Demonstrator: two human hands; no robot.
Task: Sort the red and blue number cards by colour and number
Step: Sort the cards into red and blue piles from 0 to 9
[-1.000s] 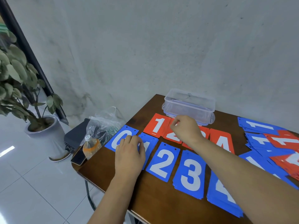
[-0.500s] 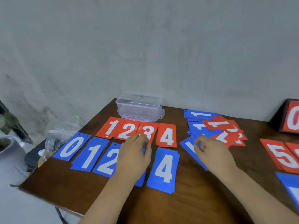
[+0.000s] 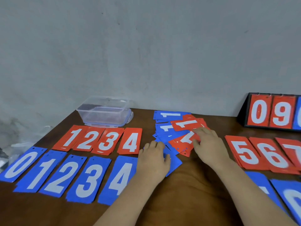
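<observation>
On the brown table (image 3: 187,193) a row of red cards 1 to 4 (image 3: 101,140) lies behind a row of blue cards 0 to 4 (image 3: 65,175). To their right sits a mixed pile of red and blue cards (image 3: 169,128). My left hand (image 3: 154,162) rests on a blue card (image 3: 175,162) at the pile's near edge. My right hand (image 3: 209,144) pinches the right end of a red card (image 3: 182,141) lying on the pile. Red cards 5, 6 and 7 (image 3: 260,154) lie further right, and more blue cards (image 3: 290,196) are at the near right corner.
A clear plastic box (image 3: 104,111) stands upside down on its lid at the back, behind the red row. A black flip scoreboard (image 3: 273,111) showing 0 and 9 stands at the back right. A grey wall runs right behind the table.
My view swung right from the table's left end. My left hand moved from the blue row to the pile's near edge. My right hand went from the red row onto the pile.
</observation>
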